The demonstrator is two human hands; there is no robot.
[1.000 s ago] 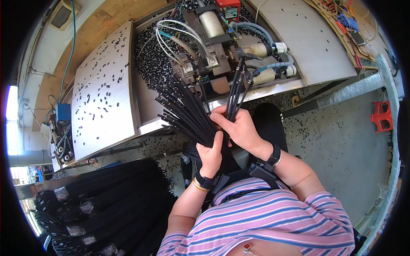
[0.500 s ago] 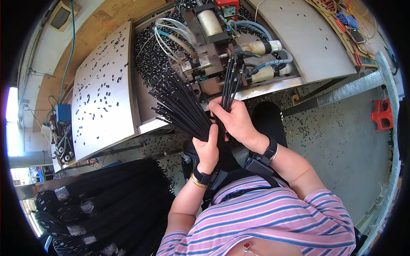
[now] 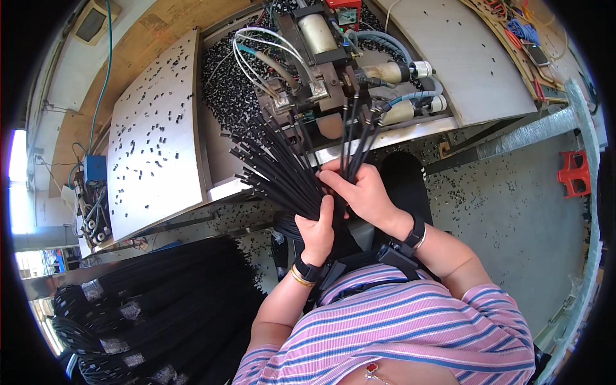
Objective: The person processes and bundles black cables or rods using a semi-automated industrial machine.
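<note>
A thick fan of thin black cords (image 3: pixel 276 170) with bright tips is gripped in my left hand (image 3: pixel 316 234), its thumb pressed over them. Just to the right, my right hand (image 3: pixel 367 192) is closed round a few separate cords (image 3: pixel 350 138), which stick up between thumb and fingers. The two hands nearly touch, and the lower ends of the cords are hidden behind them. Beyond the tips stands a metal machine (image 3: pixel 314 83) with cylinders and hoses, close to the cords in my right hand.
Small black pieces litter the machine tray, the left white panel (image 3: pixel 154 141) and the floor (image 3: pixel 494 224). Big bundles of black cords (image 3: pixel 173 308) hang at lower left. A red stool (image 3: pixel 573 173) and a wrapped bar (image 3: pixel 526 131) are at right.
Both hands have shifted slightly down and right, drawing the cords a little back from the machine. The cords in my right hand are spread wider.
</note>
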